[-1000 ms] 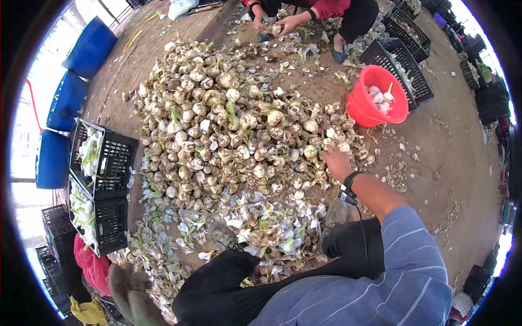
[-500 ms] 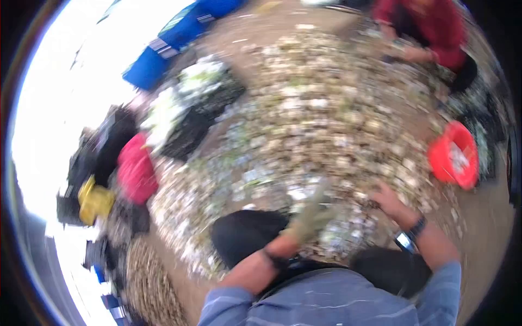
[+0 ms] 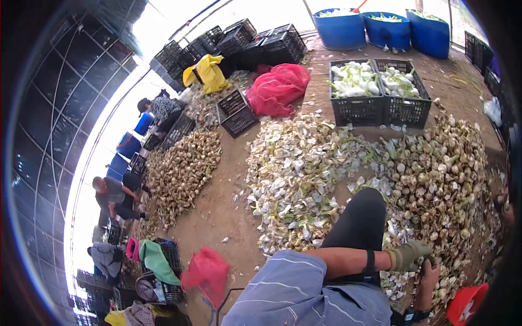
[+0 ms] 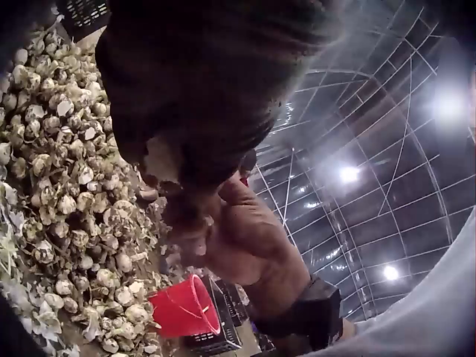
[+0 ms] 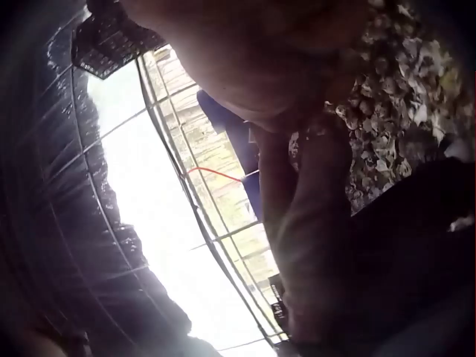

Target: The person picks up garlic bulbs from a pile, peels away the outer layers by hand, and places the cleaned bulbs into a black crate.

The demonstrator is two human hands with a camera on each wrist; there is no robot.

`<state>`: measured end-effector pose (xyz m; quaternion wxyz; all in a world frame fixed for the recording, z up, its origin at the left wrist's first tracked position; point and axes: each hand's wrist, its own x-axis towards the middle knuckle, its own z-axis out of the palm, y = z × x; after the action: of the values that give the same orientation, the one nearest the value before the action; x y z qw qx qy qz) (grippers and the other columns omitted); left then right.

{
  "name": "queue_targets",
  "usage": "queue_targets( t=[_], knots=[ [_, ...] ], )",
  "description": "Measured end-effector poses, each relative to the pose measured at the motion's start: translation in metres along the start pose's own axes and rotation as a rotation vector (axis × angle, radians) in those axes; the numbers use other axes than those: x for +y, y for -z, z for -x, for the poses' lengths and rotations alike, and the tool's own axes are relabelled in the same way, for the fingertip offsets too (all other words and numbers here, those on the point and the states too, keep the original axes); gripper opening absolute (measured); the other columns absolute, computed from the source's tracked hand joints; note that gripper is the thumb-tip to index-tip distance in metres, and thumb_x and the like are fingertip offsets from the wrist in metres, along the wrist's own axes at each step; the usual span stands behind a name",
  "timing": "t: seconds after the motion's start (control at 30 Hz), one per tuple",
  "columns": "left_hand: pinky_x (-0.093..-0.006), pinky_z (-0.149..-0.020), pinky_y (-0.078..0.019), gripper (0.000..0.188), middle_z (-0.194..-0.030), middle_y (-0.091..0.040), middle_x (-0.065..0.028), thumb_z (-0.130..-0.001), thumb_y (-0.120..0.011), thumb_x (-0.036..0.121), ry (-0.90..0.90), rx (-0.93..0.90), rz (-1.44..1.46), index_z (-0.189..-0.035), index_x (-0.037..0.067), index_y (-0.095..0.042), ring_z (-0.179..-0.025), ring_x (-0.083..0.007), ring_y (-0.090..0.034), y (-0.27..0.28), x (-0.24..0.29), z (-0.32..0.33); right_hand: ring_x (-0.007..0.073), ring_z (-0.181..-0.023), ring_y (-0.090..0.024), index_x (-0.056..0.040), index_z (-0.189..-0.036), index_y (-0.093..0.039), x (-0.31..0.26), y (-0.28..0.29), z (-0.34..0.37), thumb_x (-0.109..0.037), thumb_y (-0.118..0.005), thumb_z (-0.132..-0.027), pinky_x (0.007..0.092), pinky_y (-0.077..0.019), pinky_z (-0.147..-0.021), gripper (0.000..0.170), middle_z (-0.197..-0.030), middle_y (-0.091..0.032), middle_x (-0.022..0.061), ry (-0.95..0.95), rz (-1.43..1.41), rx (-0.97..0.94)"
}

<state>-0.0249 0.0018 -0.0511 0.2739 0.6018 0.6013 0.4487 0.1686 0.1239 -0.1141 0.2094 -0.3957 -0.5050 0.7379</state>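
Observation:
My gloved left hand (image 3: 408,255) is at the lower right of the head view, over the near edge of a heap of garlic bulbs (image 3: 435,179). Right beside it is my bare right hand (image 3: 428,278), its fingers drawn in toward the glove. In the left wrist view the right hand (image 4: 249,234) meets the dark, shadowed glove (image 4: 167,160). The right wrist view shows the two hands close together in deep shade. I cannot tell what lies between their fingers. A red bucket (image 3: 467,303) with pale bulbs stands beyond the right hand.
Peeled skins (image 3: 296,179) cover the ground left of my knee. Two black crates (image 3: 356,110) of trimmed white garlic stand behind, with blue tubs (image 3: 340,33) farther back. Red mesh sacks (image 3: 277,89) lie about. Another person (image 3: 117,195) crouches by a second garlic heap (image 3: 182,174).
The head view has swung far left, so the heap and bucket now sit at the right. My right hand left the heap, and both hands have come together.

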Motion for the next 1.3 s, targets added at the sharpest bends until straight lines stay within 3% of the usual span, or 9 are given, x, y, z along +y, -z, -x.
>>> queue_targets(
  t=[0.37, 0.6, 0.67, 0.8, 1.0, 1.13, 1.23, 1.27, 1.3],
  knots=[
    [-0.0441, -0.089, -0.0492, 0.067, -0.111, -0.059, -0.0175, -0.060, -0.079, 0.007, -0.121, 0.060, 0.001, -0.124, 0.003, -0.060, -0.105, -0.0387, -0.059, 0.007, -0.014, 0.022, 0.0142, -0.083, -0.056, 0.0037, -0.118, -0.055, 0.008, -0.045, 0.021, -0.009, -0.055, -0.094, 0.0296, -0.0476, -0.073, 0.027, -0.097, -0.061, 0.0054, 0.128, 0.129, 0.129],
    [-0.0379, -0.091, -0.0510, 0.064, -0.111, -0.069, -0.0100, -0.063, -0.079, 0.022, 0.204, -0.207, 0.582, -0.122, 0.004, -0.064, -0.104, -0.0200, -0.063, 0.023, -0.016, 0.021, 0.0163, -0.084, -0.058, 0.0039, -0.145, -0.038, -0.004, -0.055, 0.040, -0.010, -0.057, -0.095, 0.0309, -0.0490, -0.074, 0.055, -0.103, -0.059, 0.0069, 0.111, 0.019, 0.175],
    [-0.0378, -0.093, -0.0509, 0.063, -0.111, -0.069, -0.0103, -0.062, -0.078, 0.022, 0.198, -0.172, 0.619, -0.121, 0.005, -0.065, -0.105, -0.0221, -0.063, 0.019, -0.017, 0.019, 0.0198, -0.092, -0.060, 0.0019, -0.150, -0.033, -0.002, -0.022, 0.039, -0.013, -0.060, -0.097, 0.0332, -0.0502, -0.081, 0.061, -0.113, -0.060, 0.0108, -0.022, 0.113, 0.004],
    [-0.0378, -0.095, -0.0502, 0.062, -0.113, -0.067, -0.0120, -0.061, -0.077, 0.020, 0.149, -0.088, 0.519, -0.120, 0.004, -0.065, -0.107, -0.0257, -0.063, 0.004, -0.033, 0.015, 0.0237, -0.113, -0.056, 0.0023, -0.148, -0.034, -0.014, -0.033, 0.041, -0.021, -0.063, -0.099, 0.0371, -0.0474, -0.095, 0.062, -0.130, -0.055, 0.0141, -0.064, 0.162, 0.069],
    [-0.0402, -0.096, -0.0487, 0.060, -0.116, -0.062, -0.0163, -0.063, -0.073, 0.017, 0.100, -0.041, 0.437, -0.121, 0.005, -0.064, -0.111, -0.0320, -0.060, 0.004, -0.027, 0.020, 0.0237, -0.117, -0.055, 0.0057, -0.144, -0.039, 0.008, -0.022, 0.034, -0.021, -0.066, -0.097, 0.0355, -0.0447, -0.100, 0.060, -0.131, -0.055, 0.0146, 0.047, 0.030, 0.066],
    [-0.0429, -0.095, -0.0473, 0.064, -0.122, -0.055, -0.0181, -0.062, -0.070, 0.011, 0.005, -0.139, 0.283, -0.125, 0.005, -0.061, -0.114, -0.0378, -0.054, 0.015, -0.012, 0.017, 0.0167, -0.095, -0.059, 0.0039, -0.123, -0.054, 0.016, -0.021, 0.031, -0.019, -0.064, -0.096, 0.0286, -0.0487, -0.082, 0.036, -0.113, -0.061, 0.0080, 0.168, 0.200, 0.051],
    [-0.0427, -0.097, -0.0470, 0.065, -0.124, -0.054, -0.0179, -0.062, -0.069, 0.009, 0.012, -0.111, 0.236, -0.126, 0.004, -0.061, -0.115, -0.0376, -0.054, 0.002, -0.017, 0.020, 0.0145, -0.089, -0.057, 0.0019, -0.121, -0.054, 0.020, -0.034, 0.035, -0.015, -0.062, -0.095, 0.0281, -0.0479, -0.079, 0.032, -0.105, -0.062, 0.0050, 0.101, 0.145, 0.181],
    [-0.0407, -0.098, -0.0477, 0.062, -0.123, -0.057, -0.0172, -0.063, -0.070, 0.012, 0.051, -0.110, 0.263, -0.125, 0.003, -0.062, -0.115, -0.0347, -0.056, 0.001, -0.019, 0.019, 0.0112, -0.075, -0.055, 0.0003, -0.125, -0.052, 0.017, -0.056, 0.044, -0.012, -0.060, -0.095, 0.0265, -0.0470, -0.066, 0.034, -0.091, -0.060, 0.0018, 0.196, 0.044, 0.353],
    [-0.0399, -0.098, -0.0480, 0.062, -0.122, -0.059, -0.0169, -0.064, -0.070, 0.013, 0.111, -0.137, 0.368, -0.125, 0.002, -0.062, -0.114, -0.0331, -0.057, 0.000, -0.017, 0.019, 0.0142, -0.083, -0.057, 0.0020, -0.133, -0.045, 0.017, -0.046, 0.047, -0.014, -0.060, -0.095, 0.0294, -0.0481, -0.072, 0.044, -0.101, -0.059, 0.0060, 0.135, 0.030, 0.273]
  ],
)
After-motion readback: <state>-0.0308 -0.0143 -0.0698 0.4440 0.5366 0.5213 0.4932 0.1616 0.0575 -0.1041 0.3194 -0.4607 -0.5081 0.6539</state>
